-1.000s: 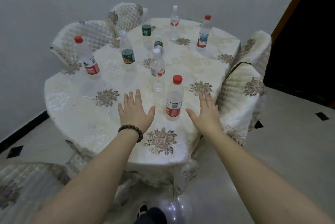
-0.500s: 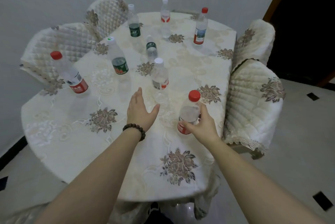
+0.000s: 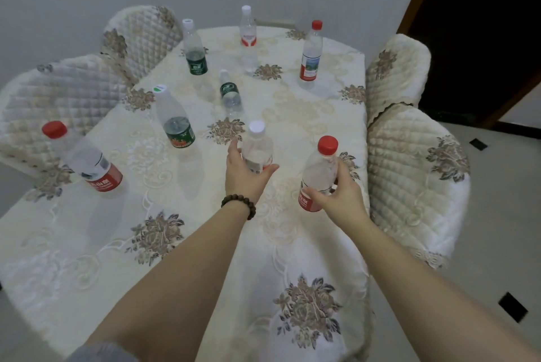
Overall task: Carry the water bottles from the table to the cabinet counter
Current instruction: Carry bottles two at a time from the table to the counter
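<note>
On the table (image 3: pixel 205 244), near its 3 o'clock edge, the right hand (image 3: pixel 341 196) grips a red-capped bottle (image 3: pixel 319 177), fingers and thumb curled round its middle above the red label. At about 12 o'clock from the left hand (image 3: pixel 244 175), a white-capped bottle (image 3: pixel 257 146) stands upright; that hand is cupped against its lower half, thumb on one side and fingers on the other, though whether it grips firmly cannot be told. A bead bracelet (image 3: pixel 238 205) sits on the left wrist.

Six more bottles stand upright on the cloth, well apart. At 9 o'clock from the hands is a big red-label bottle (image 3: pixel 85 161). At 10 o'clock is a green-label bottle (image 3: pixel 175 124). Toward 12 o'clock is a small bottle (image 3: pixel 231 93), and beyond it a tall dark-label bottle (image 3: pixel 194 49) at 11 o'clock. At the far edge stand a clear bottle (image 3: pixel 248 38) with a white cap and, at 1 o'clock, a red-capped one (image 3: pixel 311 55).

Quilted chairs (image 3: pixel 409 174) flank the table at 3 and 10 o'clock. A dark doorway (image 3: pixel 483 24) lies at 2 o'clock.
</note>
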A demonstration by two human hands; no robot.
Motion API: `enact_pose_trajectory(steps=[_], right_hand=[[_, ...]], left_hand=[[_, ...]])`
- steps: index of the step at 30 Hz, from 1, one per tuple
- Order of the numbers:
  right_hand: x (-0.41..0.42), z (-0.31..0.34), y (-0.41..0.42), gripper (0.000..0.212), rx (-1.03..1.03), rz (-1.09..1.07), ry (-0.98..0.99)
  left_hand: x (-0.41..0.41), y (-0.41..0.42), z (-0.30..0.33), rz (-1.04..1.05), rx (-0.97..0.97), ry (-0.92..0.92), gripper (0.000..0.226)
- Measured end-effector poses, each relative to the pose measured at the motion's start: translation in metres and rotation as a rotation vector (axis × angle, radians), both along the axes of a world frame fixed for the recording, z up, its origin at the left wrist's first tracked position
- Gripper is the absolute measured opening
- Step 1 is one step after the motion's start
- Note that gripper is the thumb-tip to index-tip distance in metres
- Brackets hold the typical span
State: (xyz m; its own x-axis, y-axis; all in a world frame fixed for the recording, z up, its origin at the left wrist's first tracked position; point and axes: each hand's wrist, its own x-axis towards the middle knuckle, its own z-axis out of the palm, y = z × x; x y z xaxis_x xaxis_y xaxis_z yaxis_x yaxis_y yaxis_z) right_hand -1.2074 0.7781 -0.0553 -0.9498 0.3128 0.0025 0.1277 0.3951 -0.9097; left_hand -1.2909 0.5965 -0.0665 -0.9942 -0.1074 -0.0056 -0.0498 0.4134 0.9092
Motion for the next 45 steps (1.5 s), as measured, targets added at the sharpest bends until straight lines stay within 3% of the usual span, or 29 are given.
enact_pose_trajectory(steps=[7,16,26,30,35,45], right_hand=[[-0.006,0.004,0.014,0.062,0.008,-0.028,-0.005],[0.009,0.04,0.056,0.071,-0.025,-0.173,0.061],[0.075,0.102,0.114,0.063,-0.039,-0.492,0.199],[0.12,0.122,0.132,0.058,-0.004,-0.637,0.231],[0.194,0.131,0.147,0.066,0.068,-0.845,0.209],[0.373,0.112,0.146,0.067,0.103,-1.265,0.158]], left_hand=[[-0.01,0.005,-0.001,0.024,-0.024,-0.015,0.065],[0.003,0.04,0.037,-0.09,0.006,0.046,0.054],[0.03,0.13,0.119,-0.438,0.098,0.223,0.057],[0.056,0.171,0.148,-0.597,0.157,0.285,0.046],[0.106,0.224,0.167,-0.808,0.209,0.35,0.048],[0.263,0.304,0.153,-1.278,0.226,0.217,0.054]])
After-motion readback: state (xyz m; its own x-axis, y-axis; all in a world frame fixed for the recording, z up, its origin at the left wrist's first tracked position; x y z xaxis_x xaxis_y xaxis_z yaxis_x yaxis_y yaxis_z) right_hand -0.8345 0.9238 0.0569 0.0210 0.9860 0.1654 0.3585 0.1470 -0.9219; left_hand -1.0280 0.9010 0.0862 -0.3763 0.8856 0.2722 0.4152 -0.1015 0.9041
